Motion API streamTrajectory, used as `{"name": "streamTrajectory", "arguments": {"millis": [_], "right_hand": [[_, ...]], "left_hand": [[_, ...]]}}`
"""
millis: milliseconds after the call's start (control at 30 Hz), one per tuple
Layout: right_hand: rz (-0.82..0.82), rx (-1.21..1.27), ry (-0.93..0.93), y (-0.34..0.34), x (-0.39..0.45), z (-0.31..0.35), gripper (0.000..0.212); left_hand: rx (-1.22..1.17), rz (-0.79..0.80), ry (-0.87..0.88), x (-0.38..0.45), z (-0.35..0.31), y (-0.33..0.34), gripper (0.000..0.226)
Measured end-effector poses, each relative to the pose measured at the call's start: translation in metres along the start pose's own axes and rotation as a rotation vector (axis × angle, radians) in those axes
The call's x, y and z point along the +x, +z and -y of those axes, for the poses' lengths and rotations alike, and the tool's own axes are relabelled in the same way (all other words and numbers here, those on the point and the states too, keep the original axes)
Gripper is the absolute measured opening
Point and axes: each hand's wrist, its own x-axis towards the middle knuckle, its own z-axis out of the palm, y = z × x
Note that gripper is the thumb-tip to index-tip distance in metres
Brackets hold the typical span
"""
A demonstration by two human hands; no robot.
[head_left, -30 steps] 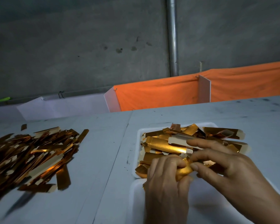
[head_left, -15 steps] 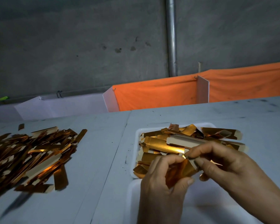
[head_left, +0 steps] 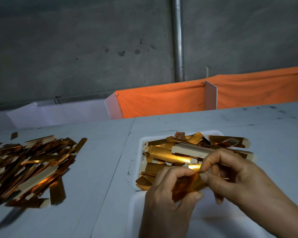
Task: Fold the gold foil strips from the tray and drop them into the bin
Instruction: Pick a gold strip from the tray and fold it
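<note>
A gold foil strip (head_left: 186,186) is held between both hands above a near white tray (head_left: 134,212). My left hand (head_left: 165,200) grips its lower part with fingers and thumb curled round it. My right hand (head_left: 230,177) pinches its upper right edge between thumb and forefinger. Behind the hands, a second white tray (head_left: 141,143) is heaped with several folded gold strips (head_left: 170,155). A large loose pile of flat gold strips (head_left: 27,165) lies on the table at the left.
The grey table (head_left: 101,169) has a seam running down its middle. Beyond its far edge hang an orange cloth bin (head_left: 162,100) and a white bin (head_left: 58,112). A concrete wall with a metal pipe (head_left: 177,38) stands behind.
The strip, pressed small between both hands a second ago, now stands opened out wider; my right hand has risen slightly and pinches its upper edge.
</note>
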Motion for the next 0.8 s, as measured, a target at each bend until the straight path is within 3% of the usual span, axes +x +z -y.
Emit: {"name": "streamTrajectory", "arguments": {"millis": [300,467,667,800], "right_hand": [[0.076,0.183,0.106,-0.006,0.001,0.005,0.037],[0.117,0.344,0.138,-0.002,0.003,0.004,0.01],[0.147,0.415,0.172,-0.004,0.004,-0.004,0.02],[0.172,0.38,0.178,-0.007,0.005,-0.006,0.02]], "left_hand": [[-0.001,0.024,-0.015,0.0,0.0,-0.003,0.038],[-0.013,0.025,-0.005,0.0,-0.001,-0.004,0.037],[-0.096,0.031,-0.089,-0.002,0.003,-0.003,0.034],[-0.104,0.045,-0.006,-0.001,0.004,-0.003,0.029]]}}
